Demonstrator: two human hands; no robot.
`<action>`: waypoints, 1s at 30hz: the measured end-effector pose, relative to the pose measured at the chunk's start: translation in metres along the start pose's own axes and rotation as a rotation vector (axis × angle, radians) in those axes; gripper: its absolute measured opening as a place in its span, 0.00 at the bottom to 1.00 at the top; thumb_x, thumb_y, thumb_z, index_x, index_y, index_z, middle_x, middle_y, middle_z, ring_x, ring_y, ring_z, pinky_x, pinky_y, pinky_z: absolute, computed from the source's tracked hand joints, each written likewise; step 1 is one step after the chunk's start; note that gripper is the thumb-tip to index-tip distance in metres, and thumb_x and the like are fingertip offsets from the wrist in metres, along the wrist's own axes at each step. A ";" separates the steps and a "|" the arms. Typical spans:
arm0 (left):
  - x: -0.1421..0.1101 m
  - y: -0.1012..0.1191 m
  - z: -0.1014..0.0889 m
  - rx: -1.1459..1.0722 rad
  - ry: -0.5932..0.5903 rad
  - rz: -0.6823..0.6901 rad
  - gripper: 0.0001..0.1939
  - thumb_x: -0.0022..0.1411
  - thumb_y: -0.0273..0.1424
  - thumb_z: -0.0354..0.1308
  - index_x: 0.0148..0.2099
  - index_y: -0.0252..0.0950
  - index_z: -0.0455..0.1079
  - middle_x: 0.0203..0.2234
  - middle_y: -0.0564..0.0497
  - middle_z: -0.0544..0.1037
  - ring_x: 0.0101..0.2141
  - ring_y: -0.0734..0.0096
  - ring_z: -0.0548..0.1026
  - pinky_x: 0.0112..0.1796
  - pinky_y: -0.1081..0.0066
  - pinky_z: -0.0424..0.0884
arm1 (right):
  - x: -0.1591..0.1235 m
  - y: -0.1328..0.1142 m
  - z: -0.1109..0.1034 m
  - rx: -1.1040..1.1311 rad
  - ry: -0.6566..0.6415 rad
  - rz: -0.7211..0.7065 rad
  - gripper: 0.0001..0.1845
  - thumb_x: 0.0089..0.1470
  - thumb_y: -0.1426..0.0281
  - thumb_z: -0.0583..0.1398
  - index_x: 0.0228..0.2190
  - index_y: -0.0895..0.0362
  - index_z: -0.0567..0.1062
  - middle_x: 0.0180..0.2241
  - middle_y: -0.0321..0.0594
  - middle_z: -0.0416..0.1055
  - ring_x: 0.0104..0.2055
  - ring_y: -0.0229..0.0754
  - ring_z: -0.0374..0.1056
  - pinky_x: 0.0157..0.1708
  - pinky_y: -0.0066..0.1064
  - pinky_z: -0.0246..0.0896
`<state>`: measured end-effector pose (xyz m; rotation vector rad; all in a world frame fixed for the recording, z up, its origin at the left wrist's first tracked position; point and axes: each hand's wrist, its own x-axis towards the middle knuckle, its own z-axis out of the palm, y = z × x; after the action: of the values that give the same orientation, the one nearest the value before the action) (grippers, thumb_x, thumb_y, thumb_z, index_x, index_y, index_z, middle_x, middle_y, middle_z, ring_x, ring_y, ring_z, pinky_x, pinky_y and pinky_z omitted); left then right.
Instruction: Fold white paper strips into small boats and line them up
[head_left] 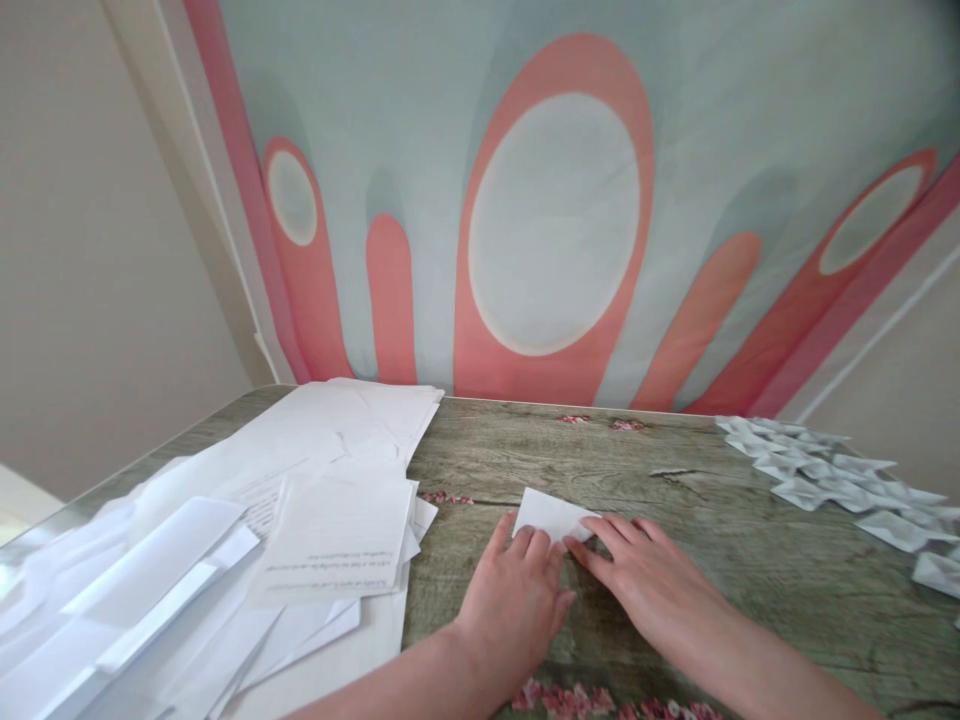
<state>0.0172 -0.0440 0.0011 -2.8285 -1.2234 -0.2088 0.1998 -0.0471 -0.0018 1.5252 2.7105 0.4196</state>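
Observation:
A small folded piece of white paper (pixel 551 510) lies on the wooden-patterned table, its upper corner pointing up and to the left. My left hand (pixel 517 590) presses it down from the near side, fingers closed together and bent over its lower edge. At the paper's right corner, my right hand (pixel 645 570) holds it with the thumb and index finger close together. My fingers hide the paper's lower edge, so I cannot tell how many folds it has.
To the left, loose white sheets and strips (pixel 150 600) overlap, with a stack of printed squares (pixel 337 540) on top. Rows of folded white paper pieces (pixel 840 480) lie at the right. A patterned cloth (pixel 690 120) hangs behind the table (pixel 487 450).

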 end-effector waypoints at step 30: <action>0.000 -0.002 0.000 0.015 0.004 0.001 0.23 0.64 0.40 0.46 0.56 0.33 0.59 0.49 0.42 0.67 0.55 0.57 0.57 0.54 0.56 0.51 | 0.001 -0.015 0.016 0.004 0.167 -0.024 0.18 0.49 0.81 0.52 0.42 0.60 0.71 0.43 0.46 0.70 0.45 0.49 0.64 0.44 0.43 0.59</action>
<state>0.0159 -0.0426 0.0009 -2.8141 -1.2177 -0.2047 0.1888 -0.0504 -0.0209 1.5227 2.8505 0.5657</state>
